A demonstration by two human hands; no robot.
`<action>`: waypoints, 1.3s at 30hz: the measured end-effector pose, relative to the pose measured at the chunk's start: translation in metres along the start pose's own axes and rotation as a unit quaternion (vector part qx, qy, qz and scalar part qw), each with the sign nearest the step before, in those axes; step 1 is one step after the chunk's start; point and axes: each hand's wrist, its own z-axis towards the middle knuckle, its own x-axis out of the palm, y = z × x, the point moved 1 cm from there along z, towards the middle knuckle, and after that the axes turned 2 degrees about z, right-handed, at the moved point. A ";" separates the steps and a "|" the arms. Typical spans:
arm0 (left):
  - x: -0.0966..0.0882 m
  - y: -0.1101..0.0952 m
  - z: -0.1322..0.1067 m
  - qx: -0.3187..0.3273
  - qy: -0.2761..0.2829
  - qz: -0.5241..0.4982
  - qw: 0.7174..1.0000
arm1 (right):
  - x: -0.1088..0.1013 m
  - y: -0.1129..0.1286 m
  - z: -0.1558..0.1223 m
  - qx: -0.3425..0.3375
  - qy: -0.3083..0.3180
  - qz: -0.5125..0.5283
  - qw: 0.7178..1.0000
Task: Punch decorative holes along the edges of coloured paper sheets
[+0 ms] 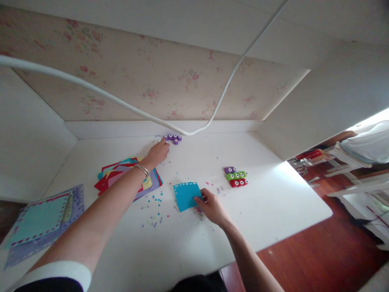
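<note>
My left hand (158, 153) reaches far across the white table (267, 202), its fingertips touching a small cluster of purple punches (173, 138) by the back wall; the fingers are curled and I cannot make out a grip. A bracelet sits on that wrist. My right hand (211, 207) rests on the table with its fingers pinching the right edge of a blue paper square (186, 195) with punched holes along its top. Small coloured paper dots (154, 211) lie scattered around the square.
A fanned stack of coloured papers (121, 178) lies under my left forearm. Decorated sheets (42, 221) lie at the left front. Purple, green and red punches (236, 176) stand right of centre. A white cable (212, 117) hangs across the view. Wooden floor and furniture lie to the right.
</note>
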 end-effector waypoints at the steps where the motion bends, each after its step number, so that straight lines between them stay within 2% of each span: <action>1: -0.003 -0.001 -0.003 -0.002 0.002 0.000 1.000 | 0.000 -0.004 0.000 0.025 -0.004 0.053 0.998; 4: -0.014 -0.012 -0.024 0.001 -0.001 -0.009 1.000 | 0.003 -0.012 0.004 0.073 -0.011 0.188 0.979; 7: -0.022 -0.030 -0.063 0.007 -0.002 -0.027 1.000 | 0.006 -0.013 0.008 0.075 -0.033 0.252 0.964; 10: -0.021 -0.049 -0.113 0.011 0.002 -0.051 0.999 | 0.011 -0.012 0.012 0.076 -0.040 0.273 0.958; 12: -0.016 -0.059 -0.142 -0.004 -0.019 -0.101 0.995 | 0.014 -0.011 0.013 0.075 -0.039 0.271 0.959; 16: 0.001 -0.068 -0.177 -0.024 -0.037 -0.139 0.989 | 0.019 -0.008 0.015 0.074 -0.028 0.243 0.967; 19: 0.009 -0.067 -0.185 -0.027 -0.055 -0.164 0.985 | 0.022 -0.006 0.016 0.074 -0.014 0.221 0.972; 23: 0.011 -0.061 -0.187 -0.032 -0.054 -0.199 0.978 | 0.024 -0.006 0.017 0.086 -0.002 0.209 0.974; 33: 0.022 -0.057 -0.193 -0.087 -0.066 -0.283 0.953 | 0.028 -0.001 0.015 0.085 0.003 0.212 0.974; 39: 0.022 -0.057 -0.193 -0.074 -0.075 -0.297 0.949 | 0.027 0.002 0.017 0.084 0.002 0.223 0.971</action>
